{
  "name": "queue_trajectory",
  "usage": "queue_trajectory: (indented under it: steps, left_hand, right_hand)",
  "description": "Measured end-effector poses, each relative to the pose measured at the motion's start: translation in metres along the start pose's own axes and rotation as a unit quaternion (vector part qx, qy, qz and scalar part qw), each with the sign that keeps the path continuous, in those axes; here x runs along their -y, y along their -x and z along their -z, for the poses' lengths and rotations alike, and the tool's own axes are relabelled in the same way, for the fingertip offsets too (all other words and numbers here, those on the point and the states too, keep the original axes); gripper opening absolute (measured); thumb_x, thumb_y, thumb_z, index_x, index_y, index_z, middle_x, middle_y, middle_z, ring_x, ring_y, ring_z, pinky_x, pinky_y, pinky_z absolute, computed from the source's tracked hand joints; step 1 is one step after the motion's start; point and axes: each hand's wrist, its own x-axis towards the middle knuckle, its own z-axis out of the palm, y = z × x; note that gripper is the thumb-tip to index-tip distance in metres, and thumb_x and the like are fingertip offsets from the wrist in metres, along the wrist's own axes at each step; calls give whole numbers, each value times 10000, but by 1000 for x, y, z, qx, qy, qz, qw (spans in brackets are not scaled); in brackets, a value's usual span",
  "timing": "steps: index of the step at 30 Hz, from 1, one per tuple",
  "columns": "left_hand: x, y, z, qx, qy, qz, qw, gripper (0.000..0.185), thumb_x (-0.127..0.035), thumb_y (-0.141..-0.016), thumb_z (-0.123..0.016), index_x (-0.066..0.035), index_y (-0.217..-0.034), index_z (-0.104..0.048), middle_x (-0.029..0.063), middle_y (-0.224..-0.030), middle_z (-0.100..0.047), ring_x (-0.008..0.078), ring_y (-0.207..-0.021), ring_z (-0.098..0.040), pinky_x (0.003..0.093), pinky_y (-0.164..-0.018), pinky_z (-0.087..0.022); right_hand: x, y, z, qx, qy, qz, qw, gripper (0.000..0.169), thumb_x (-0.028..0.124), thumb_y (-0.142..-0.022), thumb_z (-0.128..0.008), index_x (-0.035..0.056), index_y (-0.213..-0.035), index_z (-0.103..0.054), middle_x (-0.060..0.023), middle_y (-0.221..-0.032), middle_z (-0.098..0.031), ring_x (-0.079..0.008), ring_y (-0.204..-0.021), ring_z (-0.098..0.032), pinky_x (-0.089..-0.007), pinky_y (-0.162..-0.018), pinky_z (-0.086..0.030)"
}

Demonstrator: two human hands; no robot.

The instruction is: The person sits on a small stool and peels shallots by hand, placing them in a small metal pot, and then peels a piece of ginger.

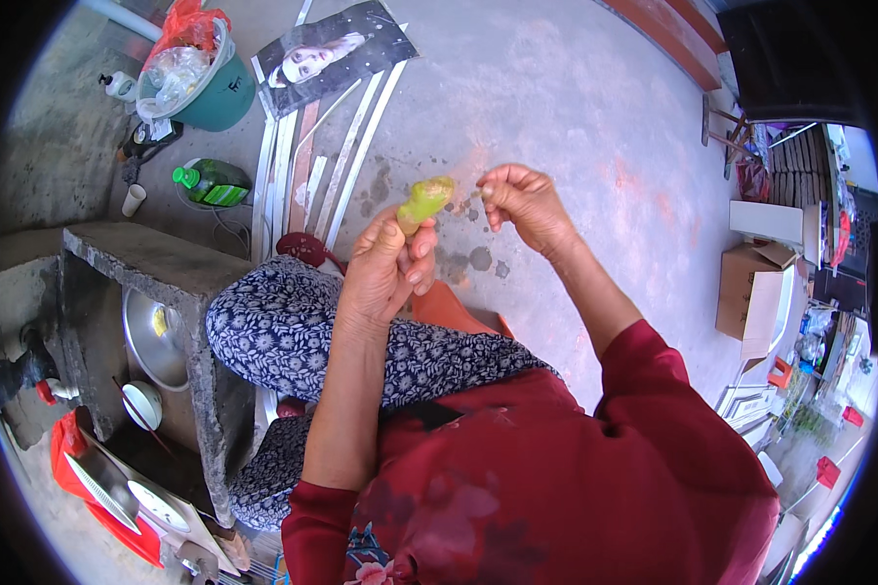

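A pale green vegetable [426,202], knobbly with brownish patches at its top, stands upright in my left hand [389,259], whose fingers wrap its lower end. To its right and apart from it, my right hand [521,201] is raised with thumb and forefinger pinched together. Whether something small lies between those fingertips, I cannot tell. Below my hands, an orange plastic object [450,311] partly shows beyond my patterned trouser leg.
At the left stands a rough concrete sink [161,252] with a metal basin [143,351] and a white bowl [143,406]. A green bucket [223,99], a green bottle [223,183] and long strips [355,139] are on the floor; a cardboard box [746,292] is at the right.
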Motion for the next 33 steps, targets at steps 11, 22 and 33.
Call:
queue_trajectory:
  steps: [11, 22, 33]
  left_hand:
    - [2, 0, -13, -25, -129, -46, 990, 311, -277, -916, -472, 2, -1049, -513, 29, -753, -485, 89, -563, -440, 239, -497, -408]
    - [4, 8, -13, -46, -237, -127, 962, 303, -234, -920, -470, 33, -1054, -517, 20, -702, -477, 80, -568, -427, 238, -513, -419]
    - [5, 10, -13, -53, -307, -113, 943, 341, -279, -908, -493, 35, -1037, -528, 19, -679, -459, 82, -559, -404, 245, -499, -408]
  right_hand:
    - [78, 23, -29, 147, 109, 52, 982, 170, 71, -812, -609, -19, -955, -623, -80, -703, -619, -83, -492, -552, -198, -450, -467]
    - [66, 16, -26, 203, 18, -34, 978, 154, -5, -776, -558, -42, -918, -603, -106, -703, -622, -119, -471, -578, -226, -417, -484]
    - [67, 24, -14, 204, 87, -36, 974, 137, 23, -816, -546, -25, -926, -613, -102, -702, -635, -150, -528, -623, -256, -495, -527]
